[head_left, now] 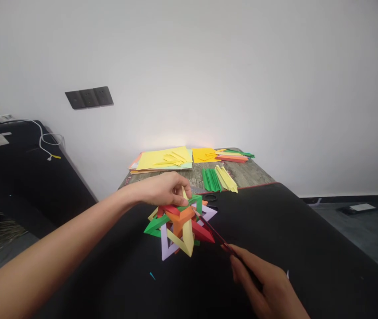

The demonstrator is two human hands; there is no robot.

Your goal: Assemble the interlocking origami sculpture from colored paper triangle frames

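While the left fingers (184,180) are pinching the top of the paper star (177,227) over the black mat (258,217), a slim dark tool (213,232) is reaching its folds, gripped by curled right fingers (247,255), so you're probably wanting gentle nudges tbh.

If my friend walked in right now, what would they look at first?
Probably the spiky paper star of green, red, orange, yellow and lilac, over the black mat in the middle, with the left hand at its top. Next might come the thin tool in the right hand, slanting up toward the star. Then the bright yellow sheet at the table's far end, by the wall.
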